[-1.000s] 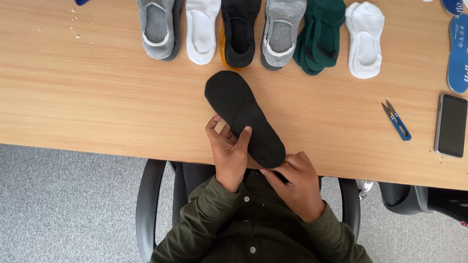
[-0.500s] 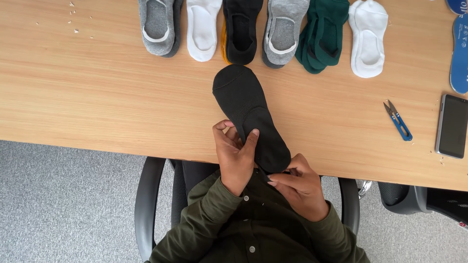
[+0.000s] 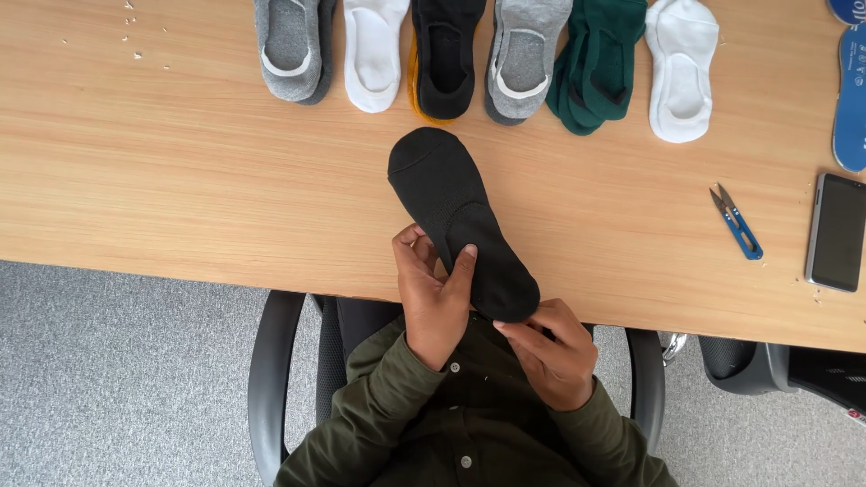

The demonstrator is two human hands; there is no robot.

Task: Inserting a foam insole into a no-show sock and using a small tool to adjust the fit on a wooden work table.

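Note:
A black low-cut sock (image 3: 451,212) lies flat on the wooden table (image 3: 180,180), toe pointing up and to the left, heel at the table's near edge. My left hand (image 3: 433,289) grips its left edge near the middle, thumb on top of the fabric. My right hand (image 3: 550,347) pinches the heel end just below the table edge. Both arms wear dark olive green sleeves.
Along the table's far edge lies a row of low-cut socks: grey (image 3: 290,47), white (image 3: 375,50), black (image 3: 445,54), grey (image 3: 525,54), dark green (image 3: 597,63), white (image 3: 681,77). Blue thread snips (image 3: 736,222), a dark phone (image 3: 837,231) and blue insoles (image 3: 851,86) sit at the right.
The black sock has shifted slightly. My left hand has taken a firmer hold on its edge, and my right hand stays at the heel.

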